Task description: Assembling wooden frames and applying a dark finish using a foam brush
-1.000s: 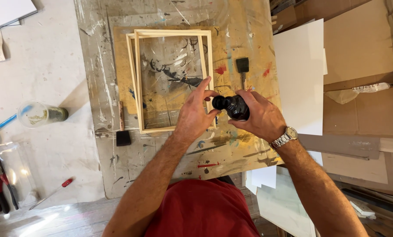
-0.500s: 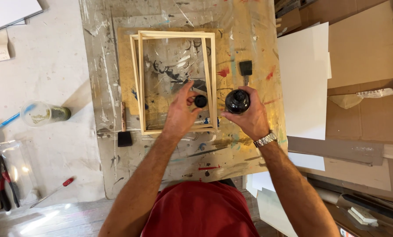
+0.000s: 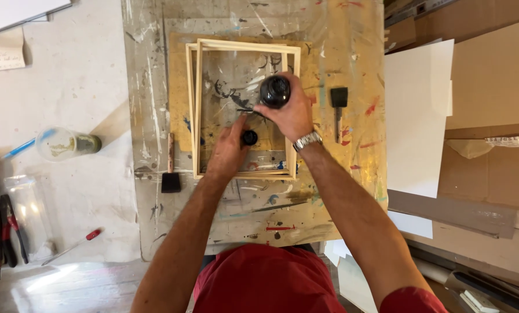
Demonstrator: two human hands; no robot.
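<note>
Bottle (image 3: 275, 91) uncapped, gripped in right hand (image 3: 291, 113) over frames (image 3: 245, 110); left hand (image 3: 229, 148) pinches cap (image 3: 249, 137). Tip slowly, keep cap clean.

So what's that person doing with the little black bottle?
The right hand holds a dark bottle over two stacked wooden frames on a paint-splattered table. The left hand holds its small black cap, so the bottle is open. Two foam brushes lie untouched, one left of the frames, one right.
</note>
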